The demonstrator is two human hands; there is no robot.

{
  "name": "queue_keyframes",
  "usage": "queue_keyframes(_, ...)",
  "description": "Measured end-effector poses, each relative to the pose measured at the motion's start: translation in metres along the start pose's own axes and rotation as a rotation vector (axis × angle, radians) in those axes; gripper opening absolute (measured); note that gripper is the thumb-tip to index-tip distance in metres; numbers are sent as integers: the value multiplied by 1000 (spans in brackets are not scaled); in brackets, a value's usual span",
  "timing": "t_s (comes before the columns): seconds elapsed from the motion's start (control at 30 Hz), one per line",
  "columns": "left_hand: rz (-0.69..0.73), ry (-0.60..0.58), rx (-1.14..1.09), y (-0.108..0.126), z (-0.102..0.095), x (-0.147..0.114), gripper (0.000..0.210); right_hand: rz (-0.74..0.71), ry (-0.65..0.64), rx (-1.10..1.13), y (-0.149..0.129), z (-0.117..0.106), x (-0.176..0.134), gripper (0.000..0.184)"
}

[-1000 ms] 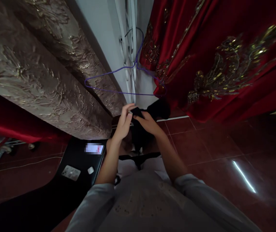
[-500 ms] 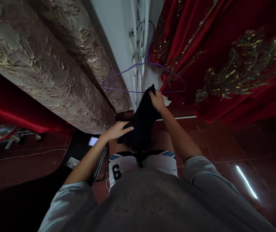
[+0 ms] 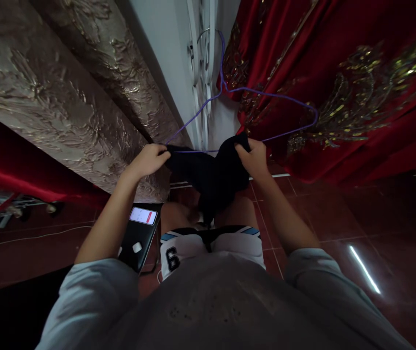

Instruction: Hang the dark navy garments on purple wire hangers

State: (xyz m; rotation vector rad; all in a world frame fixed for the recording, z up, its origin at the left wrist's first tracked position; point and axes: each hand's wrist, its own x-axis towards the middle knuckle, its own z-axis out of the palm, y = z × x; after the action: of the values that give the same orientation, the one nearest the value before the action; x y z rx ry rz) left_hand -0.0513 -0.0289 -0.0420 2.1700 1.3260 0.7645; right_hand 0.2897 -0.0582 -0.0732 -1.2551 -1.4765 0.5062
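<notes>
garment (image 3: 211, 177) hangs between both hands, below the hanger (image 3: 251, 92), curtains either side

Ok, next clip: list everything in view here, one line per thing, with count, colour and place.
dark garment: one, black, held up between both hands at the hanger's bottom bar
wire hanger: one, purple, hooked on the white grille, hanging above the hands
grille: one, white, on the wall at top centre
curtain: one, red with gold embroidery, right
brocade fabric: one, bronze, textured, left
phone: one, lit screen, on a dark surface at lower left
floor: dark red tiles, glossy
shorts: one pair, white with a "6", on the person
left hand: gripping the garment's left edge
right hand: gripping the garment's right edge
</notes>
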Motion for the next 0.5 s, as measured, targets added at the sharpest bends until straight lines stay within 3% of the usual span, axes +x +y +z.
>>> queue_keyframes(0.07,-55,-125,-22,-15,0,-1,31,-11,3,-16,1,-6,1,30)
queue_keyframes(0.1,-68,-133,-38,-22,-1,-2,32,-6,-3,-20,1,-8,1,31)
queue_keyframes(0.2,-34,8,-77,-23,-8,1,34,23,-16,-14,-2,-5,1,33)
queue_keyframes(0.37,125,220,-249,23,-14,24,10,13,-138,45,-8,10,-9,26)
queue_keyframes(0.43,111,225,-326,38,-13,31,18,-57,-216,46,-12,5,-15,12)
queue_keyframes(0.5,113,193,-324,46,-14,35,23,-143,-126,15,-16,-10,-17,28)
